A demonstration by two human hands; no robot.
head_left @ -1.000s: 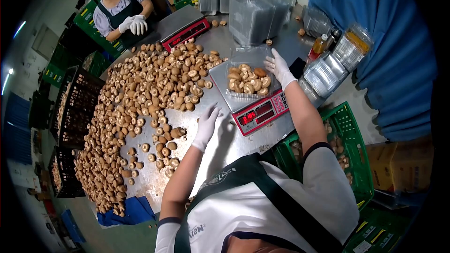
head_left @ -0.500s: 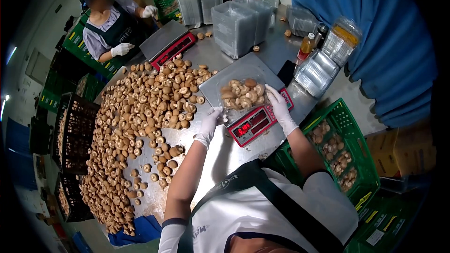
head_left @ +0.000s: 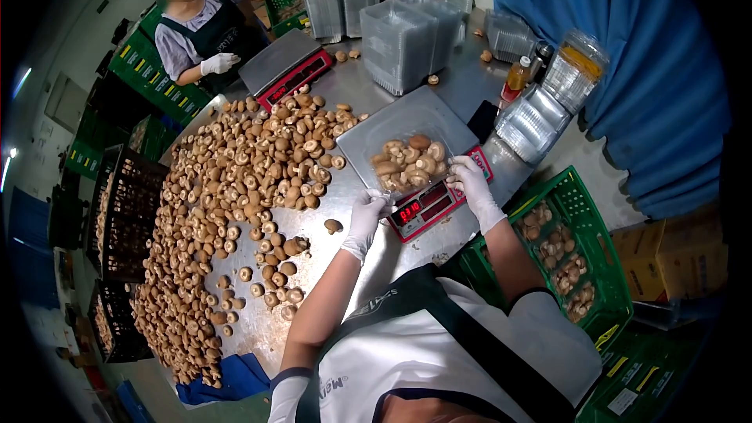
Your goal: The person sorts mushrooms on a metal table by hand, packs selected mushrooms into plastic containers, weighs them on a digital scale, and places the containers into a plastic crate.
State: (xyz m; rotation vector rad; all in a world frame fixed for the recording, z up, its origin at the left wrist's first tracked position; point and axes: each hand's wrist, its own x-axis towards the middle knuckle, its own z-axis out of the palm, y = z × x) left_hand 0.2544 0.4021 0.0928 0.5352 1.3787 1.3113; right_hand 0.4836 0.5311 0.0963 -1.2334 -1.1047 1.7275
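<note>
A clear plastic container [head_left: 389, 193] full of brown shiitake mushrooms [head_left: 410, 163] sits on the platform of a red digital scale [head_left: 430, 205], whose red digits are lit. My left hand [head_left: 365, 223], in a white glove, pinches the near left corner of the container. At its near right corner, my gloved right hand [head_left: 474, 188] has its fingers closed on the rim. One loose shiitake mushroom [head_left: 334, 225] lies on the steel table left of my left hand. A large heap of shiitake mushrooms [head_left: 235, 164] spreads across the table further left.
Stacks of empty clear containers [head_left: 399, 45] stand behind the scale. A green crate [head_left: 611, 254] with packed mushrooms is at my right. Across the table, a co-worker [head_left: 211, 31] in white gloves stands by a second scale [head_left: 286, 70]. A bottle [head_left: 515, 78] stands at the back right.
Both my hands have shifted to the container's near corners, with the fingers now closer in. A loose mushroom now lies left of my left hand. The co-worker's arm has stretched to the container stack.
</note>
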